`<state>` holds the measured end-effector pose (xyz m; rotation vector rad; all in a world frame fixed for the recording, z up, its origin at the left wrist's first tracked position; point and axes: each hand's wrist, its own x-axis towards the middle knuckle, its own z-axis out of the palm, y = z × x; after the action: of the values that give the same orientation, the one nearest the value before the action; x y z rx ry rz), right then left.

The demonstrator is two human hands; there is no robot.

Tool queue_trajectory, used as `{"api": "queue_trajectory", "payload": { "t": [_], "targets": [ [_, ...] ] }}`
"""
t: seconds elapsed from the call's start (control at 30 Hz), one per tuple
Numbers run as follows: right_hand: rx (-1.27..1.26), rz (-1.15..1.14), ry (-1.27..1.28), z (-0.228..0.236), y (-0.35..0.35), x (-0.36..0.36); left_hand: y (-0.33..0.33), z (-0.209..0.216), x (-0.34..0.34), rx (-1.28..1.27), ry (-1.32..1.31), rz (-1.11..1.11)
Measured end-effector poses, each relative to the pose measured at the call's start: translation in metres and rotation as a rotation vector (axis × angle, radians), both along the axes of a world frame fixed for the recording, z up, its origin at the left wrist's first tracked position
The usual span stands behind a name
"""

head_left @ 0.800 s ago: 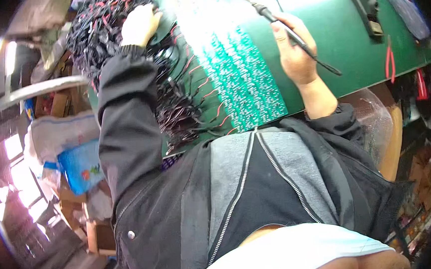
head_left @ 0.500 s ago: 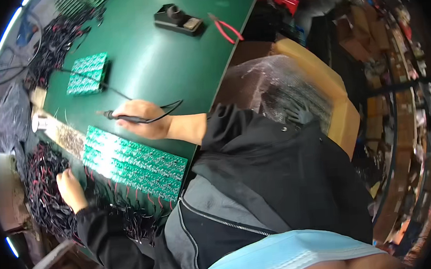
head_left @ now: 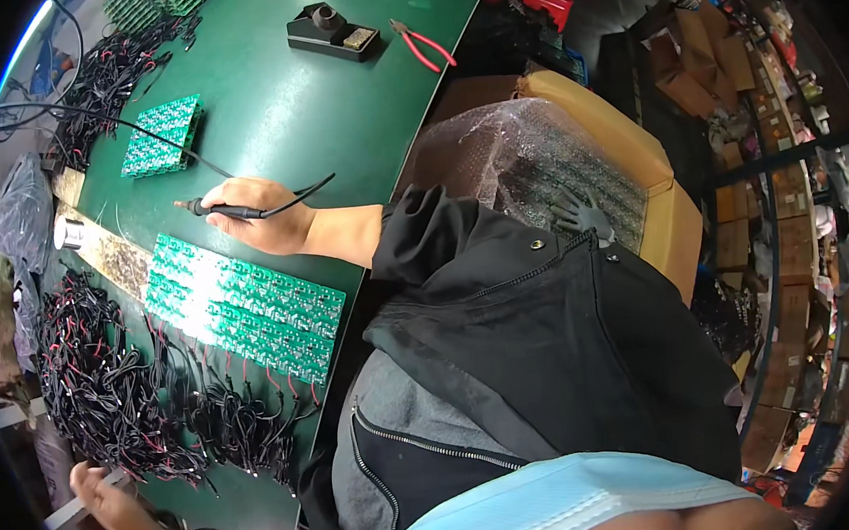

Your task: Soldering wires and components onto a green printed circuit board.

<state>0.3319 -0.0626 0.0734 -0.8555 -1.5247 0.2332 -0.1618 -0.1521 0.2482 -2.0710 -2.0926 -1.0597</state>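
Observation:
My right hand (head_left: 262,214) is wrapped around a black soldering iron (head_left: 234,211), its tip pointing left above the green table. Just below it lies a long green circuit board panel (head_left: 250,305), with bright glare on its left part and red and black wires along its lower edge. My left hand (head_left: 114,505) is at the lower left, beside the near end of a large heap of black and red cables (head_left: 108,386). Its fingers are loosely bent and somewhat apart, with nothing visible in them. A solder spool (head_left: 70,232) stands left of the panel.
A stack of green boards (head_left: 161,136) sits farther back, crossed by the iron's cord. Beyond are a soldering iron stand (head_left: 332,35) and red-handled pliers (head_left: 423,46). Right of the table edge, a cardboard box (head_left: 674,238) holds bubble wrap and a grey glove (head_left: 582,217).
My left hand has moved from beside the panel's left end, over the cable heap, down to the heap's near edge. The right hand still holds the soldering iron. The whole view has shifted slightly.

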Motion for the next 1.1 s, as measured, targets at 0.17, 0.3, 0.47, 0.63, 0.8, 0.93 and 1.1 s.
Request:
{"api": "queue_trajectory", "payload": {
  "t": [0.17, 0.3, 0.47, 0.63, 0.8, 0.93, 1.1],
  "targets": [
    [0.026, 0.081, -0.047, -0.009, -0.004, -0.004, -0.052, -0.056, 0.024, -0.145, 0.167, 0.089],
    [-0.119, -0.074, -0.182, 0.004, -0.020, 0.011, -0.065, -0.008, 0.027, 0.157, 0.821, 0.085],
    [-0.244, 0.073, -0.039, -0.017, -0.008, 0.016, -0.085, -0.021, 0.040, -0.035, 0.364, 0.478],
    [-0.321, 0.060, -0.042, -0.022, -0.002, 0.020, -0.100, -0.142, 0.037, 0.132, 0.339, 0.161],
    [-0.327, 0.099, -0.019, -0.016, -0.009, 0.014, -0.110, -0.122, 0.060, -0.326, 0.038, 0.263],
    [-0.327, 0.123, 0.008, -0.015, -0.008, 0.016, -0.108, -0.137, 0.054, -0.481, -0.177, 0.163],
    [-0.371, 0.112, 0.057, -0.015, -0.008, 0.020, -0.145, -0.077, 0.035, -0.833, -0.107, 0.083]
  ]
}}
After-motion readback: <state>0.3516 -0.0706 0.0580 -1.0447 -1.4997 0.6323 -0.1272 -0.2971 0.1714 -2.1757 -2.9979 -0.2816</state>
